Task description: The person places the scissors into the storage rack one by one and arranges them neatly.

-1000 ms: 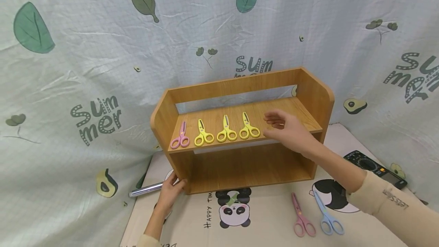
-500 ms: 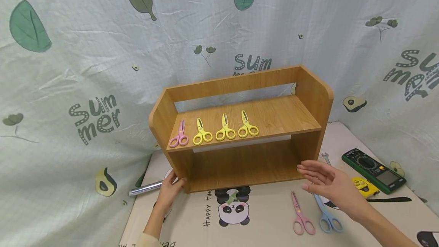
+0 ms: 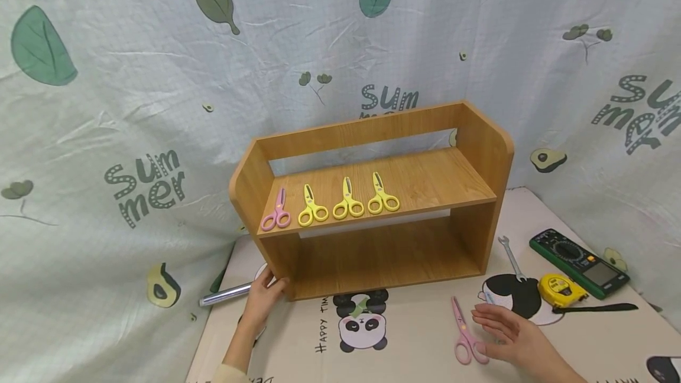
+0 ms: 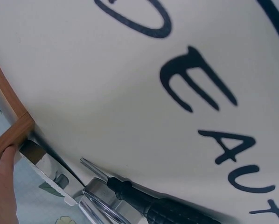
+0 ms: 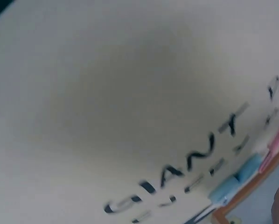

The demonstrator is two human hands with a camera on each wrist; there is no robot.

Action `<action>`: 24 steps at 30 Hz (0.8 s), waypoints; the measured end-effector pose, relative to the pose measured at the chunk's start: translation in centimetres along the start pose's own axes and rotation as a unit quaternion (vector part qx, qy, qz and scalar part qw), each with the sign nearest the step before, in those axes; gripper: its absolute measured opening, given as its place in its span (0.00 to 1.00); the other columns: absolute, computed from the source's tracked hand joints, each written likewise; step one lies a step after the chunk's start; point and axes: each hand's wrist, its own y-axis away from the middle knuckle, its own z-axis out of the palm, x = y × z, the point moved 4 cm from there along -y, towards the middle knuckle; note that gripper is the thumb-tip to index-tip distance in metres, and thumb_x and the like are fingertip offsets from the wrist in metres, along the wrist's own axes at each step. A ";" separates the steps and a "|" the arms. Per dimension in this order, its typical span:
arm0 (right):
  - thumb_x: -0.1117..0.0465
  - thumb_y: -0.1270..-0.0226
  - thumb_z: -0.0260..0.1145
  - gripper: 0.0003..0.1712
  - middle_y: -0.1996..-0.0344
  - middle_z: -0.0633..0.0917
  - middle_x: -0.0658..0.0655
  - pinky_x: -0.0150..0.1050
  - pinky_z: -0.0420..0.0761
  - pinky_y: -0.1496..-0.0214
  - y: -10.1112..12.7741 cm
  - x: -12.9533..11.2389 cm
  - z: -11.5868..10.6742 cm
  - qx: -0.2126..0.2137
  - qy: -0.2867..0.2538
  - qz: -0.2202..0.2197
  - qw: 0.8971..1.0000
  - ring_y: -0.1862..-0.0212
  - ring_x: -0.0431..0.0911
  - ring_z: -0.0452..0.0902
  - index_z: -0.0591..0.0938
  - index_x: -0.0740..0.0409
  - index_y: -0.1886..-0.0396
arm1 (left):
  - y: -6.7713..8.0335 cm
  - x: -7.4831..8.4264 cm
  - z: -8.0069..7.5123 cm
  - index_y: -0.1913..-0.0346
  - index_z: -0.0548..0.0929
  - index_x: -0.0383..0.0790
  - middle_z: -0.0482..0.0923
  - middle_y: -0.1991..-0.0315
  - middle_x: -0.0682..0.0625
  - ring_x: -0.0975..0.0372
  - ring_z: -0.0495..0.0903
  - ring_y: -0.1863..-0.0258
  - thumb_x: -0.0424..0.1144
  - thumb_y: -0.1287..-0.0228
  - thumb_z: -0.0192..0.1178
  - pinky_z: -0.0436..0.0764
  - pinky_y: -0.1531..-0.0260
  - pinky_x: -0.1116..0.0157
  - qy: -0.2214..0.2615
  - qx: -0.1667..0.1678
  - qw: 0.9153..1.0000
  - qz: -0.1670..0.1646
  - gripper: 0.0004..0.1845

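On the upper board of the wooden shelf (image 3: 452, 179), near its front edge and toward the left end, four small plastic scissors lie in a row with blades pointing back: one pink pair (image 3: 276, 213) at the left, then three yellow pairs (image 3: 312, 207), (image 3: 348, 201), (image 3: 382, 196). The shelf is wood-grain brown with rounded side panels and stands on a smooth cream mat (image 3: 415, 341) printed with pandas and black lettering.

By the mat's front edge, right of the middle, the right hand (image 3: 511, 340) lies low with its fingers spread and straight, their tips at the handle loops of another pink pair of scissors (image 3: 465, 336) lying flat; it grips nothing. A blue pair is almost wholly hidden under this hand.

The left hand (image 3: 263, 300) rests with relaxed fingers against the shelf's lower left front corner, its fingers not curled round anything.
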 end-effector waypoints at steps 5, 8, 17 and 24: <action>0.55 0.45 0.83 0.50 0.29 0.75 0.70 0.46 0.86 0.43 -0.4 1.4 0.8 -0.011 0.018 0.006 1.000 0.31 0.63 0.76 0.69 0.67 0.27 | 0.1 0.1 -0.1 0.20 0.60 0.33 0.61 0.22 0.30 0.39 0.72 0.30 0.26 0.29 0.58 0.83 0.49 0.64 -0.001 -0.002 1.000 -0.001 0.37; 0.58 0.49 0.84 0.49 0.32 0.79 0.70 0.47 0.87 0.44 -0.9 1.9 1.5 0.007 0.037 0.017 0.999 0.34 0.62 0.80 0.72 0.68 0.29 | 0.1 0.0 -0.1 0.19 0.59 0.34 0.61 0.22 0.30 0.39 0.71 0.30 0.26 0.29 0.58 0.83 0.49 0.64 -0.003 -0.002 1.000 -0.001 0.37; 0.61 0.52 0.85 0.46 0.39 0.84 0.64 0.49 0.85 0.41 -1.2 2.2 3.0 0.036 0.129 0.023 0.991 0.39 0.60 0.83 0.75 0.66 0.33 | 0.2 -0.1 -0.1 0.19 0.59 0.35 0.61 0.21 0.32 0.39 0.71 0.29 0.27 0.29 0.59 0.83 0.47 0.62 -0.007 0.001 1.000 -0.009 0.37; 0.62 0.51 0.84 0.41 0.43 0.86 0.60 0.51 0.85 0.42 -1.0 1.4 3.5 0.054 0.203 -0.011 0.978 0.44 0.57 0.85 0.78 0.65 0.37 | 0.2 -0.1 -0.2 0.19 0.59 0.33 0.61 0.22 0.30 0.36 0.71 0.29 0.26 0.29 0.58 0.83 0.47 0.61 -0.004 -0.001 1.000 -0.002 0.37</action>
